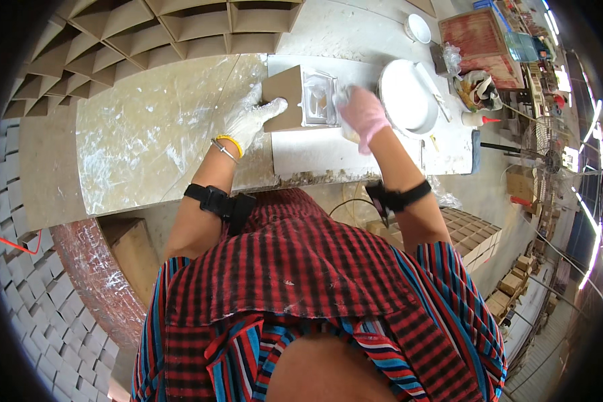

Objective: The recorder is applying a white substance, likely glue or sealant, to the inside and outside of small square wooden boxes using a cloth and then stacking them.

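A brown cardboard box [285, 100] lies on the worktable, its open right end [320, 99] smeared with white paste along the rim. My left hand [251, 119], in a white glove, grips the box's left side with the thumb on top. Just right of the pasted end is my right hand [363, 115] in a pink glove, its fingers curled together. Something whitish shows at those fingertips, too blurred to name. Beyond that hand stands a round white basin [385, 86] of white paste, a flat white stick [433, 90] resting across its right rim.
A brown grid of cardboard compartments [201, 27] fills the far left. At the back right are a small white bowl [417, 29], a reddish wooden box [479, 47] and a white bottle with a red nozzle [472, 119]. Below on the right sits another compartment stack [469, 231].
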Available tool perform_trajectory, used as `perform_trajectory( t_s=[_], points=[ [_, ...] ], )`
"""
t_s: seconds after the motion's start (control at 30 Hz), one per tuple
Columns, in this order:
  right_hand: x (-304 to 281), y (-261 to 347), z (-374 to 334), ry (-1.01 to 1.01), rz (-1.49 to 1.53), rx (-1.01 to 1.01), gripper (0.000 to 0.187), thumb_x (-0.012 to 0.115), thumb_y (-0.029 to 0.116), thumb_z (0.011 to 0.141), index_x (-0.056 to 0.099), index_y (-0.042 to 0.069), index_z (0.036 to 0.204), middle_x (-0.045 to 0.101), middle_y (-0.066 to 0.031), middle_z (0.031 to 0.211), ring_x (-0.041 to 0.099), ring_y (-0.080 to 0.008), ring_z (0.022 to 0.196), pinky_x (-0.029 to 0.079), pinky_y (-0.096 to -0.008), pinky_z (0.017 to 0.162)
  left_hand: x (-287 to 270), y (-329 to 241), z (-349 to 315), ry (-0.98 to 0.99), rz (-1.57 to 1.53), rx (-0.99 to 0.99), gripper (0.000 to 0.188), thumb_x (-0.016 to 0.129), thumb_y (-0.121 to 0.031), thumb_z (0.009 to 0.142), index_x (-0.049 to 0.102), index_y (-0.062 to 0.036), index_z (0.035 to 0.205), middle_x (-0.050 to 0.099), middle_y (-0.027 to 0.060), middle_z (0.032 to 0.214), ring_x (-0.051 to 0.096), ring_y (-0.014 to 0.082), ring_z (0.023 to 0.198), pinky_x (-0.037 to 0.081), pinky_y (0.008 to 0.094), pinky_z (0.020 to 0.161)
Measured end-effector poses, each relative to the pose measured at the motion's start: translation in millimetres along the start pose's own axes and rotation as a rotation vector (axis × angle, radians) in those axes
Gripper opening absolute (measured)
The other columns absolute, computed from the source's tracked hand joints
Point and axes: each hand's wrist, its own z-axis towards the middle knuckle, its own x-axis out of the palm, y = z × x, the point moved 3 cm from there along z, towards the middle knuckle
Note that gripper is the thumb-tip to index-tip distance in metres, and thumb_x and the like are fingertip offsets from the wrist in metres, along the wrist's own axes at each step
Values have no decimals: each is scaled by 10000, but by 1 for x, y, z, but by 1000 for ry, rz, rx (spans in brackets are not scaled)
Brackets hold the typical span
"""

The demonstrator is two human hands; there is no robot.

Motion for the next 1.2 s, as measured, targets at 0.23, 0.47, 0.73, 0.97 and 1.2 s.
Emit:
perform_trajectory(
  t_s=[0.23, 0.47, 0.73, 0.97, 1.2],
  points=[
    [-4, -20, 5, 31, 302, -14, 429, 507, 176, 772, 456, 1, 1160, 580, -222, 946, 576, -305, 879, 451, -320, 784, 2, -2, -5, 11, -163, -105, 465, 631, -218, 760, 477, -18, 1151, 546, 62, 1060, 506, 135, 942, 389, 239, 820],
    [10, -19, -12, 143, 336, 48, 413, 521, 198, 761, 488, -2, 1120, 575, -225, 962, 564, -321, 900, 438, -339, 803, 3, -12, -7, -29, 0, -50, 478, 625, -253, 763, 476, -19, 1153, 547, 76, 1061, 505, 144, 949, 387, 238, 819],
    [7, -1, -4, 58, -2, 103, 326, 497, 230, 758, 545, -3, 981, 599, -199, 882, 582, -325, 848, 456, -358, 754, 8, -14, -3, 13, 15, -22, 512, 638, -293, 742, 473, -16, 1140, 548, 95, 1057, 506, 160, 949, 393, 260, 811],
    [1, 1, 1, 45, -94, 24, 268, 491, 165, 742, 570, -8, 931, 595, -201, 905, 585, -317, 848, 461, -351, 740, 10, -20, -4, -9, 70, -18, 505, 640, -310, 735, 490, -15, 1117, 558, 95, 1039, 519, 165, 919, 404, 267, 794],
    [4, -1, 8, 155, -56, 111, 274, 522, 195, 729, 597, 0, 906, 598, -187, 915, 583, -332, 837, 467, -350, 723, 9, -21, -5, -19, 146, 3, 496, 645, -318, 728, 510, -14, 1096, 575, 101, 1012, 529, 172, 903, 407, 271, 788]
  ],
)
